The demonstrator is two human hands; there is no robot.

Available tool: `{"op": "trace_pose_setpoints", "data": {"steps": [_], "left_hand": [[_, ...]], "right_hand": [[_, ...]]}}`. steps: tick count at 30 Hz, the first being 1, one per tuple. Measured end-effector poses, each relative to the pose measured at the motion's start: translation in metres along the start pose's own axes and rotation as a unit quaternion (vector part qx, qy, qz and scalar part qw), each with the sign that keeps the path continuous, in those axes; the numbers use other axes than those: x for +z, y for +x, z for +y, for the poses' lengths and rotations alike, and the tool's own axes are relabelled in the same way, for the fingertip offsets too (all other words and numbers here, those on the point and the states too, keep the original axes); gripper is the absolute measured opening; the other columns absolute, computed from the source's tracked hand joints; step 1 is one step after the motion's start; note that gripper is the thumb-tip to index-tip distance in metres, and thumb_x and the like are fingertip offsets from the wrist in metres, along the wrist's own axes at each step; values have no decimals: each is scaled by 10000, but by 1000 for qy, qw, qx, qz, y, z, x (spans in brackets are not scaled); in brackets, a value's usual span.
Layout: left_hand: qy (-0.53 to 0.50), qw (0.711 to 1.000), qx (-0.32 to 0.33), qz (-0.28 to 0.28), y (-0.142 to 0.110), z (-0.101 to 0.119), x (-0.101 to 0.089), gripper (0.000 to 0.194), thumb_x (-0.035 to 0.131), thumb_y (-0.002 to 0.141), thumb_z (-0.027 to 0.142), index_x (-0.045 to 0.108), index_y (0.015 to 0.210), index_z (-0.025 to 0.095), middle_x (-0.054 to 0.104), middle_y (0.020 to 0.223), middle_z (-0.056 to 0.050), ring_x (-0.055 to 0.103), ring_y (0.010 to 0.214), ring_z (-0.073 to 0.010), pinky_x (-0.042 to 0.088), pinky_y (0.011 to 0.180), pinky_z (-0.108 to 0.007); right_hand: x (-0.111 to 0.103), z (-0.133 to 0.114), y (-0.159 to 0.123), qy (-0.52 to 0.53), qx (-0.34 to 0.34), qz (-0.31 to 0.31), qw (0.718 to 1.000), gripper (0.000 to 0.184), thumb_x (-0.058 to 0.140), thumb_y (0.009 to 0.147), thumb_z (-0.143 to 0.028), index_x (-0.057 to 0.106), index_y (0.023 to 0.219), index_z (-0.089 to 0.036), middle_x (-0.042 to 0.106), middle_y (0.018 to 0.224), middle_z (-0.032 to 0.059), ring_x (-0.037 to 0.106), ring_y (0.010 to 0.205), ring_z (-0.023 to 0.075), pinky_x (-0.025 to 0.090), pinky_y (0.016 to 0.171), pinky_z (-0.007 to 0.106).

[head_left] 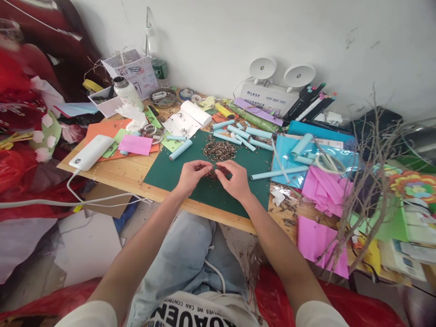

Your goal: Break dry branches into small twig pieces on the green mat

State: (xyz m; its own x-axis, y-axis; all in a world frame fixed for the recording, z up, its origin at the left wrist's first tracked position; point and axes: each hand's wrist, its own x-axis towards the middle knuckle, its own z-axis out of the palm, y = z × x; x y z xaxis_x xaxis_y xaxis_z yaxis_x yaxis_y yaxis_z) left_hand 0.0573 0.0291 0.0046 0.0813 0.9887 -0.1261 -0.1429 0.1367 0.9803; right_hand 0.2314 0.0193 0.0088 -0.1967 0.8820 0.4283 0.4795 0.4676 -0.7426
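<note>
- Here, the wooden table (116, 171) runs beneath both hands; its near edge passes under the forearms, and dry branches (366, 204) partly hide its end, right of the right hand.
- The green mat (166, 173) lies below the hands, its surface showing left of the left hand as far as the mat's edge; the right forearm covers part of its near border.
- The left hand (193, 176) and right hand (234, 178) nearly meet, each with thumb and forefinger drawn narrow; whether either grips a bit, I cannot tell.
- The pile of dried brown pieces (220, 149) sits just beyond the fingertips; more pieces below them are half hidden.
- The long blue tube (279, 172) lies right of the right hand, overlapping the mat's right edge.
</note>
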Motion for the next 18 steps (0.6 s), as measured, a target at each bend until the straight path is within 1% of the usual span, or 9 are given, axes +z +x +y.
{"op": "trace_pose_setpoints", "data": {"steps": [3,5,8,11,14,18], "left_hand": [[20,1000,5,-18,-1,-3,4,294,809,664,373,737,831,141,697,750,-42,608,683,-138,479,675,-265],[44,999,14,-27,-1,-4,6,272,794,682,365,731,826,143,696,746,-40,610,681,-142,477,675,-266],[72,996,24,-46,-2,-5,6,246,755,729,369,713,829,148,686,740,-34,606,676,-140,472,674,-265],[68,996,30,-56,-3,-6,5,227,723,767,370,693,830,154,665,735,-22,592,680,-130,464,677,-258],[38,998,24,-34,-2,-6,5,226,736,753,365,691,813,151,646,706,-12,564,660,-117,449,659,-248],[0,1000,-15,0,0,-4,7,273,786,692,382,710,800,143,651,699,-19,561,648,-116,444,641,-251]], "right_hand": [[1,2,1,-5,-5,5,1000,127,573,903,-271,683,900,-209,699,871,48,636,731,161,522,690,287],[1,4,1,-25,-14,1,1000,147,544,913,-244,667,842,-207,681,807,38,617,722,159,498,702,288],[0,4,1,-52,-23,-10,998,150,514,910,-210,635,822,-202,650,787,39,590,724,162,465,698,290],[-2,2,1,-55,-24,-7,998,148,497,897,-185,613,806,-200,628,770,37,571,707,159,447,679,283],[-3,2,2,-47,-15,2,999,161,508,895,-195,616,776,-203,627,739,27,556,655,148,439,649,275],[-1,6,1,-75,-5,0,997,202,556,908,-280,641,742,-203,636,711,30,565,645,151,439,639,279]]}}
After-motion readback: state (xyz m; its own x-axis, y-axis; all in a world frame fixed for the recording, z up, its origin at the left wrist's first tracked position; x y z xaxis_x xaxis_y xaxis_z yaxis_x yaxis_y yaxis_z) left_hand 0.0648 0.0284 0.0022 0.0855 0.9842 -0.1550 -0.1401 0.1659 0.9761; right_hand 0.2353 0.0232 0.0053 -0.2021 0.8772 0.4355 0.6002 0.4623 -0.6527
